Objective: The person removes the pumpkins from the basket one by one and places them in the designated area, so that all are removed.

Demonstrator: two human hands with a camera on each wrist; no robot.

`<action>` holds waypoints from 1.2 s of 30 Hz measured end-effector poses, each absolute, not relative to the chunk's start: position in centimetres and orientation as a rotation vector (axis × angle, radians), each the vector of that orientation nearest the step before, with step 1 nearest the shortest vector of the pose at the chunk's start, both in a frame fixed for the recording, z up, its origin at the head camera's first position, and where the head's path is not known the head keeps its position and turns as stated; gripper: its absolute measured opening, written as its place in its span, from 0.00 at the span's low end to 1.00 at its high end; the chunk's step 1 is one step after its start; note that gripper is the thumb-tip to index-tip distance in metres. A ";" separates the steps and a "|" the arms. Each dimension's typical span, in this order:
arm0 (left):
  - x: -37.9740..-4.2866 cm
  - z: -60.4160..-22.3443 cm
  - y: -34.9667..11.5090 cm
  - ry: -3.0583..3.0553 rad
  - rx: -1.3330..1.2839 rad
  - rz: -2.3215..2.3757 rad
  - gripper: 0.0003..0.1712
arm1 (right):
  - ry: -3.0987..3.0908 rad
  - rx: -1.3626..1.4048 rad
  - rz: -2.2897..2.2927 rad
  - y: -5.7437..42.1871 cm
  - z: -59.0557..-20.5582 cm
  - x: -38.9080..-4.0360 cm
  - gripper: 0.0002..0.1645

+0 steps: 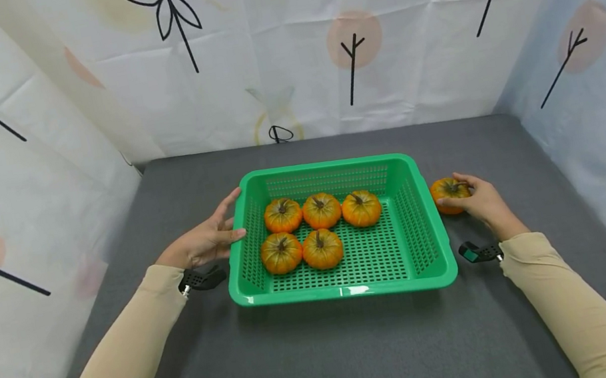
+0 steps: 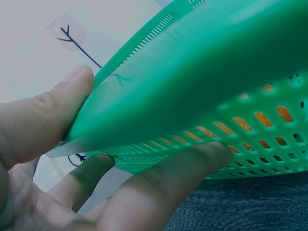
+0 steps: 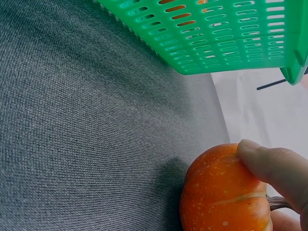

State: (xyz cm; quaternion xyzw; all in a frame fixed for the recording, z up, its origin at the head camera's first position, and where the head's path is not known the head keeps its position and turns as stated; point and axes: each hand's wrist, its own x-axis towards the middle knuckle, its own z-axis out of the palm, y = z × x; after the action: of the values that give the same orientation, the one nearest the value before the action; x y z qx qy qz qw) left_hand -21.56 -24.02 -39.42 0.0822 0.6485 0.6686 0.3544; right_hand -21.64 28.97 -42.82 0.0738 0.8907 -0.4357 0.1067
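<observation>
One green basket point(image 1: 380, 263) holds five pumpkins point(image 1: 322, 210); at nine o'clock the left hand point(image 1: 204, 241) grips its rim point(image 1: 235, 272), at three the right hand point(image 1: 486, 200) pinches a sixth pumpkin point(image 3: 221, 192).

i'm in a curtained-off booth point(image 1: 441, 77), whether at home or in a lab i can't tell: white hangings point(image 1: 276, 38) with a black flower-and-twig print rise around the far, left and right edges of my grey cloth-topped table point(image 1: 333, 359).

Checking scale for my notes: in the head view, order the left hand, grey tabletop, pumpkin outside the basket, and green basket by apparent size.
Grey tabletop
Green basket
Left hand
Pumpkin outside the basket, partly hidden
</observation>
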 end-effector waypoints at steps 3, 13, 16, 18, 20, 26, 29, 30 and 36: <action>-21.6 -39.5 -24.0 1.677 0.218 1.725 0.55 | 2.626 0.212 -1.274 28.9 -42.7 -21.6 0.55; -21.7 -39.4 -24.0 1.675 0.230 1.726 0.55 | 2.640 0.212 -1.263 29.2 -42.7 -21.8 0.55; -21.7 -39.5 -24.0 1.672 0.227 1.733 0.55 | 2.640 0.219 -1.269 29.2 -42.6 -21.8 0.56; -21.8 -39.5 -24.0 1.670 0.225 1.735 0.55 | 2.636 0.223 -1.275 29.2 -42.6 -21.7 0.56; -21.8 -39.6 -24.0 1.670 0.229 1.734 0.55 | 2.630 0.223 -1.285 29.2 -42.5 -21.7 0.56; -21.8 -39.6 -24.1 1.668 0.231 1.742 0.55 | 2.627 0.199 -1.299 29.5 -42.1 -21.5 0.56; -21.8 -39.5 -24.1 1.663 0.228 1.748 0.55 | 2.624 0.177 -1.324 29.8 -41.2 -21.2 0.57; -21.8 -39.5 -24.1 1.664 0.230 1.747 0.56 | 2.623 0.172 -1.336 29.8 -40.9 -21.1 0.58; -21.7 -39.5 -24.2 1.654 0.227 1.746 0.55 | 2.654 0.160 -1.393 29.9 -38.2 -20.3 0.57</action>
State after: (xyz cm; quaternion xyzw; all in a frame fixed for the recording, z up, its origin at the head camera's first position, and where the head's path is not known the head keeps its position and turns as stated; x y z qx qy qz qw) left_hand -21.71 -24.17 -39.45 0.0878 0.6400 0.6757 0.3551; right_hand -20.27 29.89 -38.24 0.0533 0.8820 -0.4630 0.0701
